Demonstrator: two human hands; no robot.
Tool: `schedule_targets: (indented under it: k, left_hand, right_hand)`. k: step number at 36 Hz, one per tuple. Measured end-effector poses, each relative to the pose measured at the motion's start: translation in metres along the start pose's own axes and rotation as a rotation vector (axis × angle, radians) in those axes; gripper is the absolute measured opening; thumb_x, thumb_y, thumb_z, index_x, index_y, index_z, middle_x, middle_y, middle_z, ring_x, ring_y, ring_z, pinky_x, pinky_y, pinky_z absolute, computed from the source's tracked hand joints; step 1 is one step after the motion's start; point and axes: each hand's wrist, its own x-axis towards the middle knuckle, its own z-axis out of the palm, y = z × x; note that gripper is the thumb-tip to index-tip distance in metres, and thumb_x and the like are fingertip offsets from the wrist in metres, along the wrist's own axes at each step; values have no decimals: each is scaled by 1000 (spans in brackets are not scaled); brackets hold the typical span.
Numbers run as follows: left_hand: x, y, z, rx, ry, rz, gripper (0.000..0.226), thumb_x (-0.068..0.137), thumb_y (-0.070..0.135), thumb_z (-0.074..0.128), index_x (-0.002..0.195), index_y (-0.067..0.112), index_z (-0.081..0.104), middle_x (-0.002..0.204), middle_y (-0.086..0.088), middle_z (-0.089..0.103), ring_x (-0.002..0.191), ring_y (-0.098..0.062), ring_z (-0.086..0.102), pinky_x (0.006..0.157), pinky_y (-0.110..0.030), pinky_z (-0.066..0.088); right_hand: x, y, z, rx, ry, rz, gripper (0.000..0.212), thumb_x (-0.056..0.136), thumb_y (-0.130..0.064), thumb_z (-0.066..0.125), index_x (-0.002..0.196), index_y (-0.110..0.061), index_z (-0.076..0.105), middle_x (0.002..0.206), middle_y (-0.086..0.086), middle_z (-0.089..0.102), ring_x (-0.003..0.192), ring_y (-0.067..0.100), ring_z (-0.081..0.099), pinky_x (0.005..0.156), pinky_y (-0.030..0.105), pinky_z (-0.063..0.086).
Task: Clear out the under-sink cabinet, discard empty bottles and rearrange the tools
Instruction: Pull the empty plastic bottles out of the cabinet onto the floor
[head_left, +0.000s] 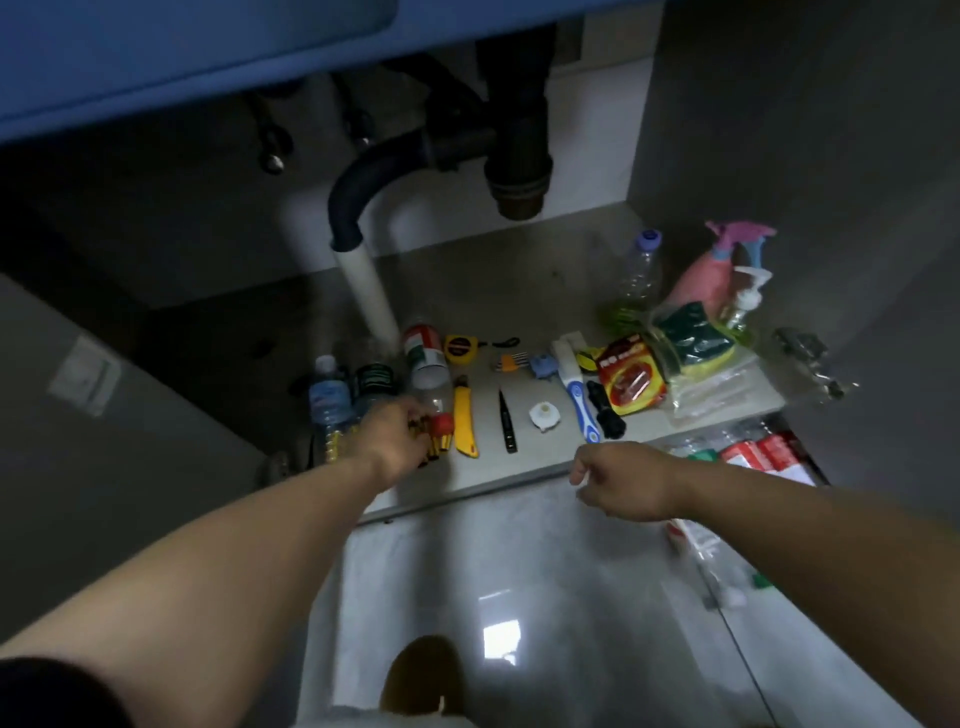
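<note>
Cabinet floor (519, 291), clear red-capped bottle (430, 364) lying flat

A: The floor tile (519, 597)?
B: Glossy and smooth, mirroring light. The cabinet shelf (493, 291) is matt grey.
A: The pipes?
B: The drain pipe (514, 130) looks dull black plastic, the white pipe (363, 291) smooth plastic.
A: Along the shelf's right edge?
B: A clear bottle (641, 270) of see-through plastic, a pink plastic spray bottle (706, 280), a sponge pack (691, 338) in crinkly clear film, a hinge (802, 348) of shiny metal.
</note>
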Motion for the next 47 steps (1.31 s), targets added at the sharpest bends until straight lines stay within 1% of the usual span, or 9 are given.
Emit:
schedule_targets:
  k: [6, 15, 25, 32, 37, 39, 42, 44, 47]
  left_hand:
    - [12, -43, 6, -77, 204, -178, 52, 86, 20, 72, 135, 17, 54, 138, -17, 50, 122, -36, 55, 107, -39, 46]
    - [43, -61, 18, 296, 433, -166, 61, 92, 47, 59, 144, 23, 39, 138, -15, 48, 128, -35, 46, 98, -44, 42]
    - [98, -67, 14, 327, 323, -248, 82, 84, 65, 56, 151, 27, 28, 151, -12, 44, 136, -37, 42, 107, -48, 36]
    - [84, -65, 5, 147, 323, -321, 79, 80, 60, 64, 145, 24, 35, 134, -13, 61, 126, -39, 55, 103, -45, 46]
    - [61, -51, 5, -28, 345, -273, 76, 76, 62, 65, 141, 30, 41, 131, -10, 64, 122, -38, 59, 99, -48, 50]
    - [58, -49, 3, -111, 362, -233, 72, 73, 61, 67, 137, 33, 46, 125, -8, 67, 116, -37, 63, 94, -45, 53]
    - [59, -48, 0, -254, 340, -201, 64, 72, 57, 73, 128, 31, 55, 116, -4, 72, 107, -31, 68, 89, -37, 56]
    - [49, -34, -1, -350, 282, -169, 62, 73, 54, 76, 127, 29, 58, 112, 0, 73, 105, -26, 68, 89, -34, 55]
    - [31, 9, 4, -528, 97, -43, 53, 80, 38, 82, 125, 18, 64, 112, -3, 74, 105, -21, 70, 97, -40, 55]
  right_hand:
    - [64, -47, 20, 72, 90, -73, 12, 93, -25, 57, 105, -25, 56, 113, 4, 60, 103, 22, 61, 88, 30, 51]
    - [158, -103, 34, 319, 325, 60, 61, 84, -40, 71, 132, -14, 45, 127, 15, 51, 116, 34, 55, 96, 44, 49]
    - [230, -126, 37, 236, 501, 229, 72, 79, -56, 70, 128, -10, 45, 127, 17, 55, 116, 36, 55, 87, 39, 45]
    - [218, -130, 34, 370, 421, 257, 52, 86, -42, 69, 128, -17, 53, 124, 9, 59, 115, 29, 59, 78, 29, 40]
    - [189, -124, 24, 453, 347, 233, 59, 89, -53, 60, 130, -12, 57, 125, 14, 62, 114, 33, 60, 96, 39, 52]
    - [182, -122, 17, 438, 324, 158, 39, 93, -41, 59, 118, -11, 62, 123, 15, 63, 117, 33, 60, 97, 39, 51]
    - [164, -115, 1, 444, 296, 41, 15, 96, -22, 58, 82, -18, 57, 106, 11, 68, 107, 29, 65, 85, 37, 55]
    - [133, -97, -17, 465, 260, 35, 9, 94, -22, 61, 87, -16, 61, 94, 8, 68, 94, 27, 68, 66, 33, 56]
    - [69, -53, -43, 462, 246, 32, 6, 93, -23, 66, 92, -18, 63, 76, 4, 62, 76, 27, 61, 63, 36, 52]
